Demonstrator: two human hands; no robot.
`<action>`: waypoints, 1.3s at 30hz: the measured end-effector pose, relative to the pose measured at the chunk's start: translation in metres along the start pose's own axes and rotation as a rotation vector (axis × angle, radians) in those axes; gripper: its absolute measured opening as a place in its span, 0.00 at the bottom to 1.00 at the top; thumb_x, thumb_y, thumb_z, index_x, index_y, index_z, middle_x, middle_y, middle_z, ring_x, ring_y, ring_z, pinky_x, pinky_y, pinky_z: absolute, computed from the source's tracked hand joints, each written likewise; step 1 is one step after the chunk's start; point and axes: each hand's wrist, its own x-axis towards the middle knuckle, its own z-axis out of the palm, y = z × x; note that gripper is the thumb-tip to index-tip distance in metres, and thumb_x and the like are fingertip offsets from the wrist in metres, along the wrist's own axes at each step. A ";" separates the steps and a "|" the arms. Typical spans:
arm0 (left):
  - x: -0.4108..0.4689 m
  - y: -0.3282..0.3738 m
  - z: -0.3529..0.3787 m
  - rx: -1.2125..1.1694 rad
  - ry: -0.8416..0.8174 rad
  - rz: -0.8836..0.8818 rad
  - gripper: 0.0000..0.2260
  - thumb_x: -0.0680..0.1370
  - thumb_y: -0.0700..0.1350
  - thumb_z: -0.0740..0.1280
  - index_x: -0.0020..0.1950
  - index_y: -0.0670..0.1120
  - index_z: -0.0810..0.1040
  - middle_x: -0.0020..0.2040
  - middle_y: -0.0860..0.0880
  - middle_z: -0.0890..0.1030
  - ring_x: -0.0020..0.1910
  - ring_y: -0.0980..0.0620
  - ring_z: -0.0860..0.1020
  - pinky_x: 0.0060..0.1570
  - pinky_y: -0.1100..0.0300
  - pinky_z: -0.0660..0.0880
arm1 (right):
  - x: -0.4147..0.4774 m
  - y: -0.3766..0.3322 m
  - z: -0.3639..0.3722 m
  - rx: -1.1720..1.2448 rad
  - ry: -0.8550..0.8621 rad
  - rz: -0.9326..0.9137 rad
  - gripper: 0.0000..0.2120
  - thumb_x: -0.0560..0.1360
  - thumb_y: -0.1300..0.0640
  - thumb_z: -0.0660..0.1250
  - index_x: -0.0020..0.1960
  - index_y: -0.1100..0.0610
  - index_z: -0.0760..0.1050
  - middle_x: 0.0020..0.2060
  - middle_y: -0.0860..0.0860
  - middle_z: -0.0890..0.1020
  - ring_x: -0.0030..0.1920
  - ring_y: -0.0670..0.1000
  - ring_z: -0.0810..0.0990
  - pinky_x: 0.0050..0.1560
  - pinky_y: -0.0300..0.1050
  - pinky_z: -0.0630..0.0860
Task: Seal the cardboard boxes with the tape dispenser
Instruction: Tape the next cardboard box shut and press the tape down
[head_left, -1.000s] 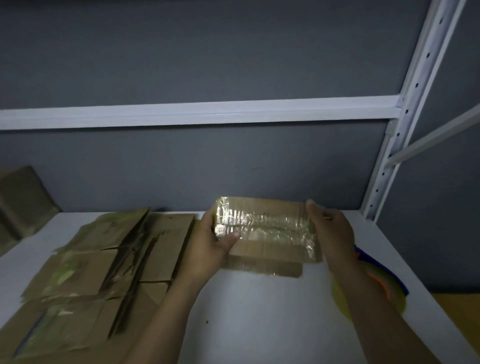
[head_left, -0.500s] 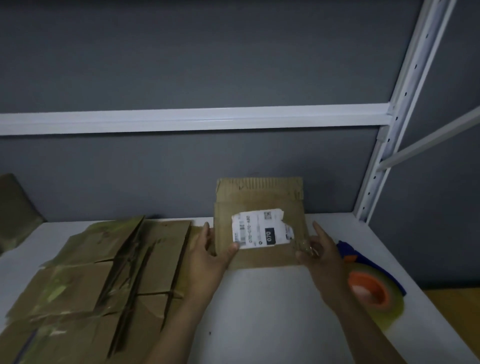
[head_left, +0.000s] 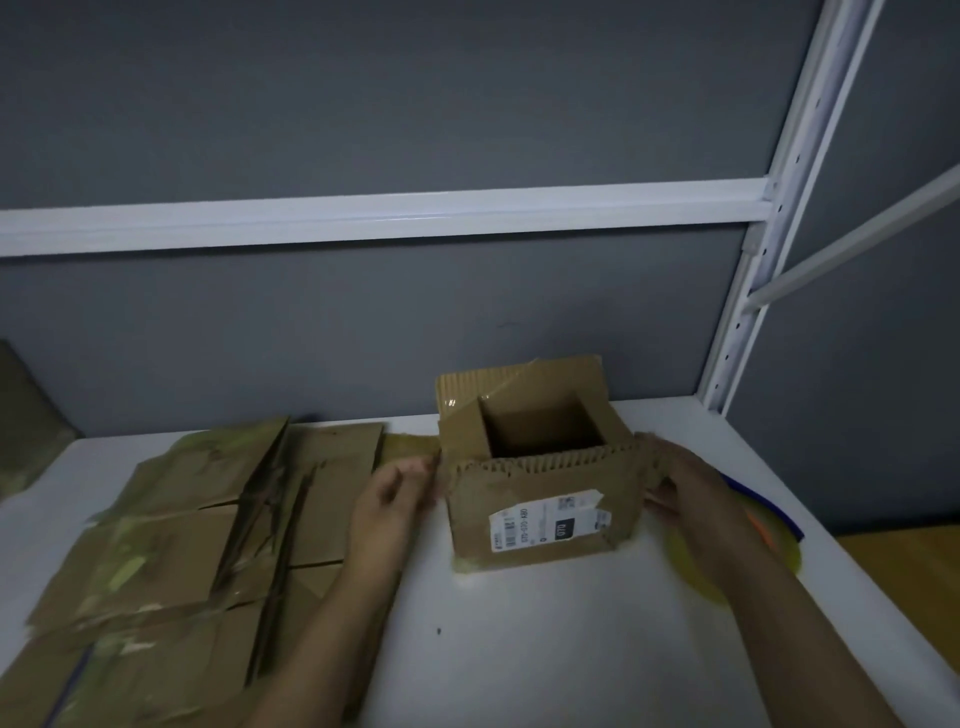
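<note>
Since the earlier frames the cardboard box (head_left: 483, 499) has been turned from lying against the hands with its labelled side up to standing on the desk (head_left: 545, 649), its open top facing up. It sits at the far middle of the desk, close to the grey wall (head_left: 363, 322). It is small, brown and worn. The near top edge is torn so the corrugation shows as a ragged line, glossy old tape clings to the far flap, and the dark inside is visible. A white shipping label (head_left: 550, 525) with a barcode and a black patch is stuck across the near face, one corner peeling.

On the box's left side is the left hand (head_left: 389, 499), motion-blurred. Its fingers (head_left: 421, 467) reach toward the left flap, and I cannot tell whether they are grasping it. On the right side, the right hand (head_left: 691, 488) has its fingers (head_left: 680, 462) curled on the right flap, grasping it.

Just right of the box, mostly hidden under the right forearm, lies the tape dispenser (head_left: 782, 545), showing a yellowish roll with orange and blue parts. Left of the box, a spread of flattened cardboard (head_left: 182, 545) streaked with old tape covers the left part of the desk. Behind, a white rail (head_left: 384, 218) runs across the wall to a perforated white shelf upright (head_left: 748, 301) at the far right.
</note>
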 end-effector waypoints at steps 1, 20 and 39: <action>0.007 0.015 -0.001 0.022 -0.012 -0.020 0.12 0.79 0.56 0.62 0.54 0.52 0.81 0.52 0.51 0.83 0.52 0.50 0.81 0.57 0.46 0.77 | 0.001 0.000 0.000 -0.043 -0.018 -0.001 0.09 0.78 0.54 0.63 0.54 0.54 0.78 0.50 0.52 0.83 0.49 0.51 0.81 0.54 0.47 0.75; 0.019 0.070 -0.016 0.368 -0.279 0.110 0.14 0.78 0.60 0.57 0.55 0.57 0.78 0.55 0.56 0.80 0.56 0.55 0.78 0.59 0.49 0.76 | -0.003 -0.038 -0.001 -0.833 -0.123 -0.473 0.16 0.83 0.57 0.52 0.66 0.48 0.71 0.63 0.53 0.76 0.60 0.52 0.76 0.55 0.42 0.76; -0.038 0.033 0.039 0.178 0.049 -0.011 0.16 0.74 0.45 0.73 0.60 0.48 0.74 0.50 0.52 0.85 0.50 0.51 0.83 0.42 0.62 0.80 | 0.000 0.010 -0.013 -0.506 -0.046 -0.258 0.35 0.74 0.33 0.61 0.74 0.49 0.60 0.64 0.48 0.75 0.62 0.55 0.77 0.56 0.46 0.76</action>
